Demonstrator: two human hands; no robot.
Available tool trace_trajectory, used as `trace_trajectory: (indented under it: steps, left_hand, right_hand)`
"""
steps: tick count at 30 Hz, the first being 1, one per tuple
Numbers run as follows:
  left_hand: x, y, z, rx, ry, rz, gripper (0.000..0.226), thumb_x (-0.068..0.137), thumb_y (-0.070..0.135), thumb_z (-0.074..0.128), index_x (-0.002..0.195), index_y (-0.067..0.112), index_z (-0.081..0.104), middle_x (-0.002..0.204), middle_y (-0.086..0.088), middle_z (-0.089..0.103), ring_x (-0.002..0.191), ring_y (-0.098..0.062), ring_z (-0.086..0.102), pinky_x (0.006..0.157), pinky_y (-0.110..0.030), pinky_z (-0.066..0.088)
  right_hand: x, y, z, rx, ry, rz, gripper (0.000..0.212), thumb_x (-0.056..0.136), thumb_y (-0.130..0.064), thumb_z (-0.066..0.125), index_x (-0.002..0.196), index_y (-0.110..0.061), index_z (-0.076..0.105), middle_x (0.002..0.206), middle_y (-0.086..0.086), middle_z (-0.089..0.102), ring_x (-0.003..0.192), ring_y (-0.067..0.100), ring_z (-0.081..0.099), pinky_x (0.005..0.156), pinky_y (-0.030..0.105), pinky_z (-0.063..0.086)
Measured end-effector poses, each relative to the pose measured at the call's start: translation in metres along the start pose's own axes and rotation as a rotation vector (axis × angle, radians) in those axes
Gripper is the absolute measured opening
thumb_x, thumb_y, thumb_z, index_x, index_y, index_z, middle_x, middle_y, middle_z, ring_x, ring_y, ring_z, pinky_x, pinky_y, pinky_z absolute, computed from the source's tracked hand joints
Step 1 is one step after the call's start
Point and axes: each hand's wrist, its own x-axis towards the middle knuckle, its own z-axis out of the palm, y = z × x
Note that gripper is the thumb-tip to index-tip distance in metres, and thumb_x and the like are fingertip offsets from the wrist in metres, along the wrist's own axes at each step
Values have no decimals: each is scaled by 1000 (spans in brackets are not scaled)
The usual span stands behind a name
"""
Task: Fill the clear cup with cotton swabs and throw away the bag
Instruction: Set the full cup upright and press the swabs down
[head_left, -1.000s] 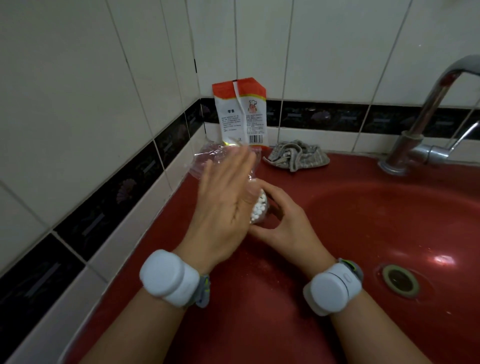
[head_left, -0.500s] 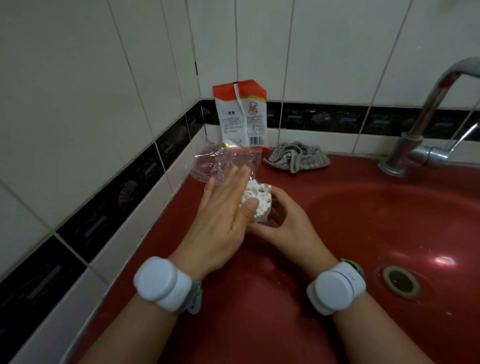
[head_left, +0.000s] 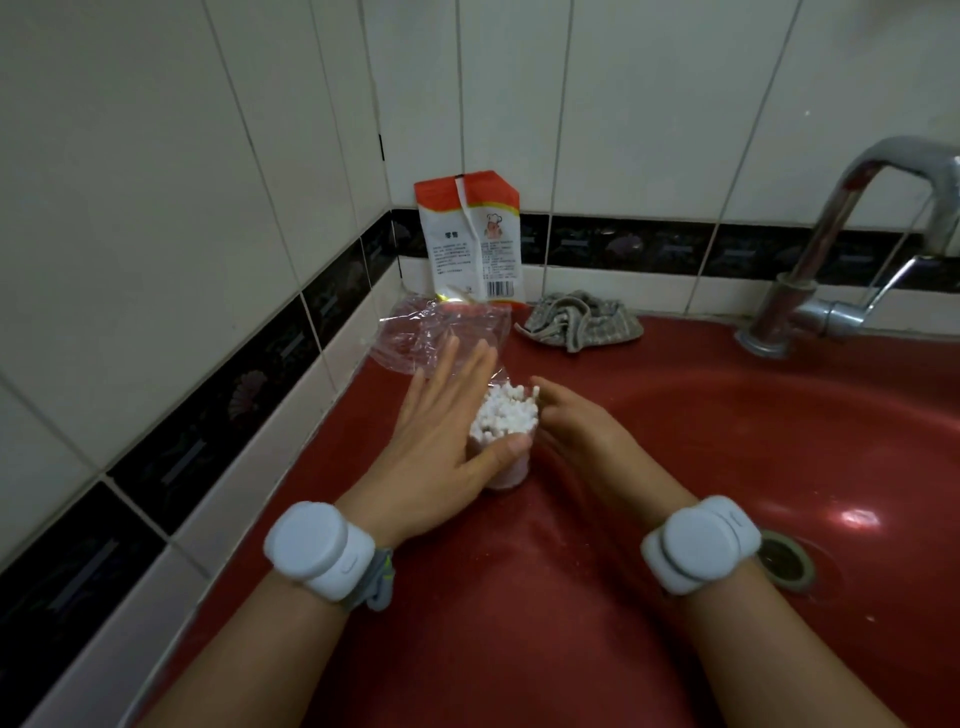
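The clear cup stood on the red tabletop beside the basin, packed with cotton swabs, their white tips bunched above the rim. My left hand lay against its left side, fingers straight, thumb across the front wall. My right hand sat just beside the cup on the right, fingers loosely out, gripping nothing; whether they touched the plastic, I couldn't tell. I judged the cup light and top-heavy, thin-walled and slick, so low on the wall with both palms was the place to steady it. The swabs were loose and springy, likely to spill if tipped. The empty clear bag lay crumpled just behind my left fingers, near the wall. Flimsy, crackly stuff, weighing almost nothing: I reckoned a pinch anywhere on it would lift it for the bin.
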Motion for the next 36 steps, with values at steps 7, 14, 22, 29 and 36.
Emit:
trace_trajectory:
  steps: [7, 14, 22, 29, 36]
  left_hand:
    - [-4, 2, 5, 272, -31, 31, 90, 74, 81, 19, 149, 32, 10, 158, 17, -2, 139, -4, -30, 116, -41, -16]
    - [-4, 5, 6, -177, 36, -125, 59, 89, 60, 10, 146, 42, 2, 152, 27, -11, 134, 6, -32, 116, -36, -17]
    - [1, 6, 15, 8, -38, -287, 57, 100, 41, 16, 148, 30, -11, 152, 16, -29, 134, -10, -39, 111, -42, -23]
    - [10, -5, -2, -661, 293, -480, 51, 100, 41, 24, 148, 23, 21, 158, 8, 10, 147, -14, -2, 120, -43, -1]
    - [6, -23, -10, -725, 644, -534, 44, 103, 23, 25, 145, 11, 30, 153, -1, 30, 141, -9, 25, 119, -27, 13]
  right_hand:
    - [8, -2, 4, -70, 81, 10, 34, 101, -27, 40, 112, -9, 67, 111, 10, 69, 111, 25, 62, 102, 42, 45]
    - [12, -7, 10, 9, 165, 81, 27, 97, -15, 44, 96, -10, 71, 97, 7, 73, 94, 19, 67, 86, 31, 50]
    - [24, -5, 13, -426, 93, -57, 31, 99, -22, 43, 90, 1, 62, 87, -1, 61, 84, 8, 50, 79, 28, 41]
    - [14, -18, 16, -605, 105, -239, 38, 101, -23, 40, 137, -13, 47, 139, 0, 48, 126, 4, 40, 109, 17, 24]
    - [6, -11, 26, -1198, -18, -306, 66, 91, -52, 15, 148, -20, 24, 157, -7, 20, 144, 3, 10, 119, 34, 6]
